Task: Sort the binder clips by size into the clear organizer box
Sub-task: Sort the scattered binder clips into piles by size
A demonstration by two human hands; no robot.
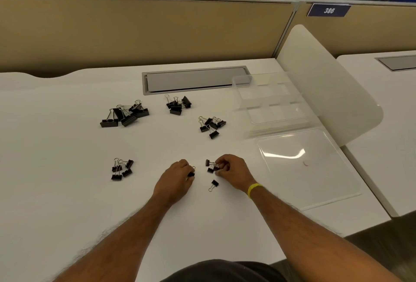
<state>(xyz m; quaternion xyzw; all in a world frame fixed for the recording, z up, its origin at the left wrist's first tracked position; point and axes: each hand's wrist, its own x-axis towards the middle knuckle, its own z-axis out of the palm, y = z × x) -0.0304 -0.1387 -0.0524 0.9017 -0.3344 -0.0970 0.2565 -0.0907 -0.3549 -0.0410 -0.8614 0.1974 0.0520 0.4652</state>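
Observation:
Black binder clips lie in separate heaps on the white desk: the largest clips (125, 114) at the back left, medium clips (178, 105) behind the middle, smaller clips (211, 125) to their right, and small clips (122, 169) at the front left. My left hand (177, 178) pinches one tiny clip (191, 173). My right hand (233, 172) grips tiny clips (211, 166) in a little heap. One tiny clip (214, 185) lies alone between my hands. The clear organizer box (270, 99) stands open at the back right, and I see no clips in its compartments.
The box's clear lid (306, 164) lies flat in front of the box, right of my right hand. A grey cable hatch (195, 80) runs along the desk's back. A white divider panel (324, 83) rises at the right edge, a beige partition behind.

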